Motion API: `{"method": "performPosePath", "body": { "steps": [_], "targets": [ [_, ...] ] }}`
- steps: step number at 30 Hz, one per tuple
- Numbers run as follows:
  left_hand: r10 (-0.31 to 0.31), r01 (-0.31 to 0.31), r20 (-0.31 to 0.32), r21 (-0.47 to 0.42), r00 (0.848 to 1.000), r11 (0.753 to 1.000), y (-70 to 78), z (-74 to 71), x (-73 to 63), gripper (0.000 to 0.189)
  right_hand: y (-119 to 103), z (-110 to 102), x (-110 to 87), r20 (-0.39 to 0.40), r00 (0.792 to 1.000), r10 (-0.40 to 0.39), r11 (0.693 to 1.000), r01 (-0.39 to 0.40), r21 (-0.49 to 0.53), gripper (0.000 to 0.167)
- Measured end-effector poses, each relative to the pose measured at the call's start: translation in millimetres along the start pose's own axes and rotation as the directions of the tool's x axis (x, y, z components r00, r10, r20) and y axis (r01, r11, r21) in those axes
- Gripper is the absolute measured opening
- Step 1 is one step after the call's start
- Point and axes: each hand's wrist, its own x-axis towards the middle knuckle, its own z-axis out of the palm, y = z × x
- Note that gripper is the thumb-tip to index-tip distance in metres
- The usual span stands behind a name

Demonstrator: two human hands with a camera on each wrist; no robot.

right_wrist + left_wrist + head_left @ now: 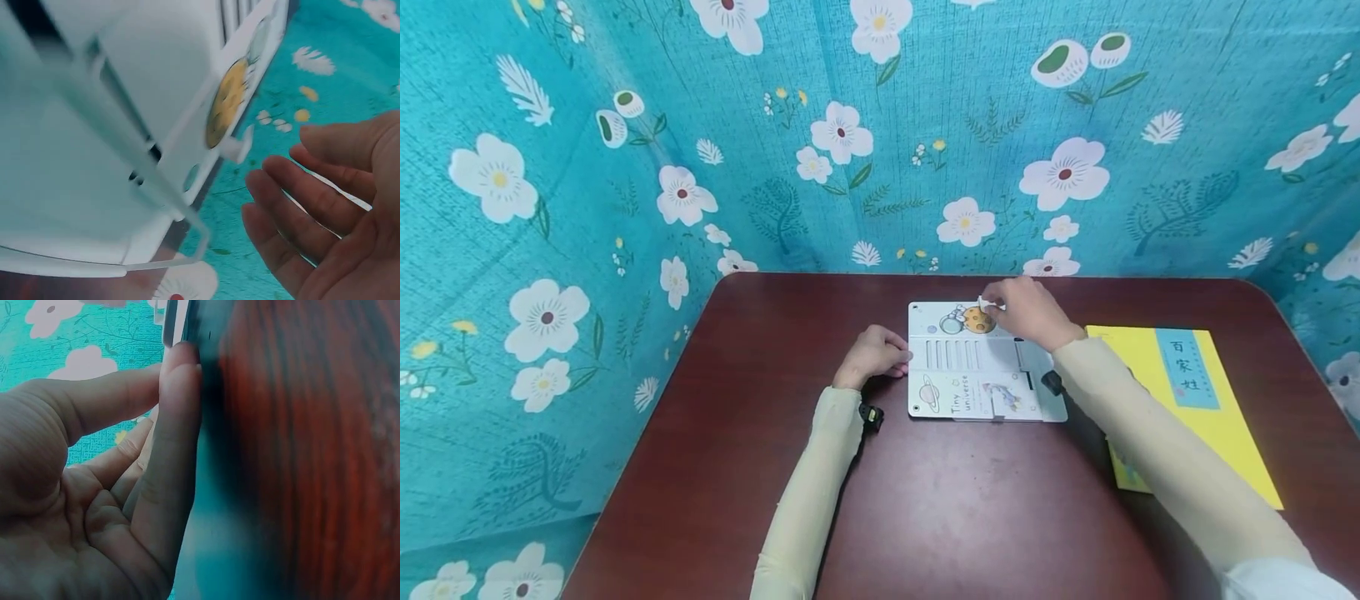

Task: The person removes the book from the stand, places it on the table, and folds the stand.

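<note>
A white folding book stand (992, 357) printed with an astronaut, planets and the words "Tiny universe" lies on the dark red-brown table (970, 500). My left hand (874, 354) is at its left edge; in the left wrist view the thumb and forefinger pinch that edge. Over the top right part of the stand is my right hand (1028, 308), beside a small white clip (236, 149) at the stand's edge. In the right wrist view its fingers are loosely bent, with a gap between them and the clip. A clear plastic flap (125, 137) shows close to that camera.
To the right of the stand lies a yellow book (1225, 450) with a blue title panel, partly under the right forearm. A teal flowered cloth (910, 150) hangs behind the table and along its sides. Small black devices sit on both wrists.
</note>
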Motion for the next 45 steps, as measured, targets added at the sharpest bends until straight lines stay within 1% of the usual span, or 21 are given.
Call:
{"method": "performPosePath", "body": {
  "steps": [4, 6, 10, 13, 15, 21, 28, 32, 37, 40, 45],
  "targets": [
    [0.013, -0.013, -0.01, -0.002, 1.0, 1.0, 0.5, -1.8, 0.8, 0.014, 9.4, 1.8, 22.3, -0.004, 1.0, 0.012, 1.0, -0.012, 0.003, 0.03],
    [0.012, -0.012, -0.009, -0.006, 1.0, 1.0, 0.7, -2.3, 0.6, 0.013, 13.1, 2.6, 31.3, 0.026, 0.999, 0.032, 0.999, -0.032, 0.006, 0.032],
    [-0.001, 0.001, 0.004, -0.014, 1.0, 1.0, 0.4, -2.3, -0.6, 0.014, 18.1, 4.2, 42.9, 0.132, 0.989, 0.059, 0.998, -0.058, -0.016, 0.033],
    [-0.004, 0.004, 0.012, -0.022, 1.0, 1.0, -0.1, -2.2, -1.1, 0.015, 20.3, 4.7, 47.4, 0.184, 0.982, 0.049, 0.998, -0.044, -0.034, 0.031],
    [-0.003, 0.003, 0.009, -0.022, 1.0, 1.0, -0.4, -2.6, -1.2, 0.016, 20.8, 4.7, 49.2, 0.194, 0.98, 0.039, 0.999, -0.032, -0.04, 0.03],
    [-0.001, 0.001, -0.004, -0.013, 1.0, 1.0, 1.3, -2.7, -0.6, 0.015, 21.0, 5.2, 50.0, 0.181, 0.983, 0.03, 0.999, -0.022, -0.043, 0.03],
    [-0.009, 0.009, 0.003, -0.001, 1.0, 1.0, 1.7, -2.2, -1.6, 0.016, 20.5, 6.5, 45.0, 0.17, 0.984, 0.06, 0.998, -0.058, -0.016, 0.031],
    [-0.009, 0.009, 0.0, -0.003, 1.0, 1.0, 1.8, -1.5, -1.9, 0.016, 20.8, 6.7, 43.9, 0.165, 0.985, 0.058, 0.998, -0.058, -0.008, 0.03],
    [-0.005, 0.005, -0.002, -0.007, 1.0, 1.0, 2.4, -0.7, -1.8, 0.015, 21.1, 5.1, 42.5, 0.183, 0.981, 0.064, 0.998, -0.062, -0.015, 0.031],
    [-0.005, 0.005, 0.002, -0.006, 1.0, 1.0, 2.7, -0.6, -1.8, 0.015, 20.9, 3.5, 39.9, 0.191, 0.98, 0.054, 0.999, -0.052, -0.018, 0.033],
    [-0.011, 0.011, 0.004, -0.005, 1.0, 1.0, 1.3, -1.7, -1.9, 0.016, 17.9, 0.6, 29.7, 0.167, 0.986, 0.018, 1.0, -0.019, 0.003, 0.033]
  ]
}}
